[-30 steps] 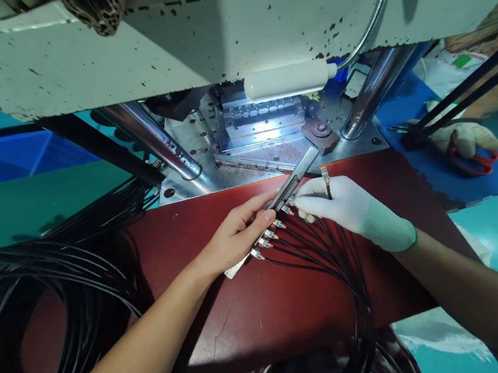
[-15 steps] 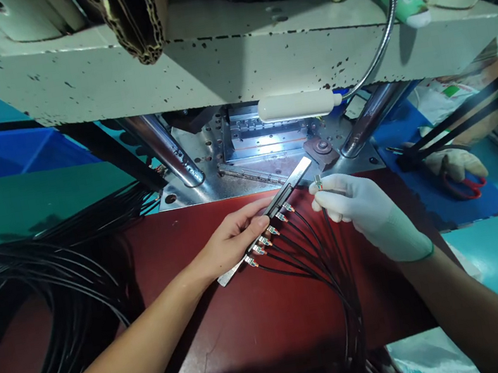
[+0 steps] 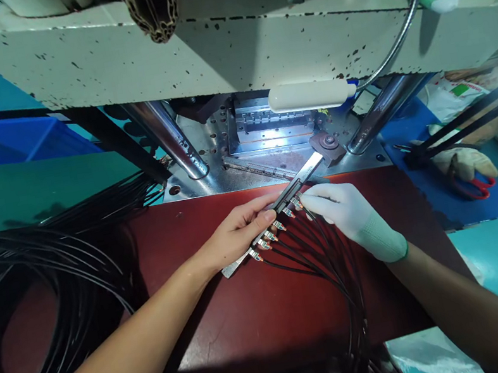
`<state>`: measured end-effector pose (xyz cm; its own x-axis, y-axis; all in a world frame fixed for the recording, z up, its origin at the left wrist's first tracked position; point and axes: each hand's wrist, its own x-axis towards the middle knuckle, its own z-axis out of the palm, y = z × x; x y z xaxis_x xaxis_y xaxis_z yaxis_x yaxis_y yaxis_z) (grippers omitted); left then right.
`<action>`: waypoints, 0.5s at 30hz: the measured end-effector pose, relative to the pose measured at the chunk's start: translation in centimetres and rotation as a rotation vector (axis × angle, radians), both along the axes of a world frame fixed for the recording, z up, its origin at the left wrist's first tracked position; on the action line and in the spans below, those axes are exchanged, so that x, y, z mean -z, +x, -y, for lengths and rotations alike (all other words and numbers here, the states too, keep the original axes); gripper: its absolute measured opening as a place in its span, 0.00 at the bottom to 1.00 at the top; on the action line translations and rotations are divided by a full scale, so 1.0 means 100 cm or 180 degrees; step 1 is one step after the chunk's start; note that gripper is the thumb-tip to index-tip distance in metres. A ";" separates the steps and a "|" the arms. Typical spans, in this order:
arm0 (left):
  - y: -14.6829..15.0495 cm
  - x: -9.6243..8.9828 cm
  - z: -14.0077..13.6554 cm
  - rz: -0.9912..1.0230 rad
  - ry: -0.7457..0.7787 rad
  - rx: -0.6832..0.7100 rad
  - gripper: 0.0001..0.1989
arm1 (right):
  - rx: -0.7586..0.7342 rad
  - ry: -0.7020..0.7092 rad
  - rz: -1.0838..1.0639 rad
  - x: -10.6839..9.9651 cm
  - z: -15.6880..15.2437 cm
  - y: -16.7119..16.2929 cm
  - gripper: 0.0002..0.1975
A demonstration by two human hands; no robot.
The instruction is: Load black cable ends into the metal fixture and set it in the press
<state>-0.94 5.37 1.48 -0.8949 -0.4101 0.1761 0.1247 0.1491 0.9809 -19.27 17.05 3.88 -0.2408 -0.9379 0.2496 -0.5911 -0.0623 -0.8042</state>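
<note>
My bare left hand (image 3: 247, 228) is closed around a narrow metal bar (image 3: 311, 169), thumb on top, holding it at a slant above the red table. Several small metal connectors (image 3: 270, 236) sit in a row along the bar's lower edge, each with a black cable (image 3: 346, 298) running down toward me. My white-gloved right hand (image 3: 342, 205) pinches at the bar's upper end, beside the topmost connectors. Its fingertips cover what they grip, which looks like the end of one more cable.
A press with a chipped pale beam (image 3: 215, 51) stands ahead, with a metal die (image 3: 274, 127) under a white lamp (image 3: 310, 96). A second slotted bar (image 3: 260, 168) lies on its base. Coiled black cables (image 3: 52, 272) are at left; red-handled scissors (image 3: 476, 190) lie at right.
My right hand has brought a cable connector leftward and down from beside the bar to the bar's upper end. My left hand still holds the bar; the whole view has shifted slightly.
</note>
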 end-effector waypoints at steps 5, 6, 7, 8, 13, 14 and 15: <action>0.000 0.003 0.002 0.0079 -0.0214 -0.0090 0.25 | 0.0089 0.0041 0.0004 -0.003 -0.001 0.000 0.15; 0.000 0.004 0.002 0.0117 -0.0335 -0.0128 0.25 | 0.0092 0.0048 -0.0021 -0.004 -0.001 0.000 0.15; 0.000 0.004 0.001 0.0130 -0.0495 -0.0175 0.26 | 0.0088 0.0050 -0.0058 -0.005 -0.001 0.000 0.16; 0.001 0.005 0.001 0.0124 -0.0687 -0.0213 0.26 | 0.0086 0.0050 -0.0104 -0.005 -0.002 0.000 0.17; 0.001 0.003 0.000 -0.0054 -0.1463 -0.0176 0.25 | 0.0072 0.0071 -0.0297 -0.004 -0.002 -0.001 0.16; 0.002 0.002 0.000 -0.0044 -0.1530 -0.0150 0.25 | 0.0079 0.0074 -0.0311 -0.004 -0.002 -0.001 0.16; 0.002 0.002 0.000 -0.0034 -0.1584 -0.0139 0.26 | 0.0087 0.0074 -0.0316 -0.003 -0.002 -0.001 0.16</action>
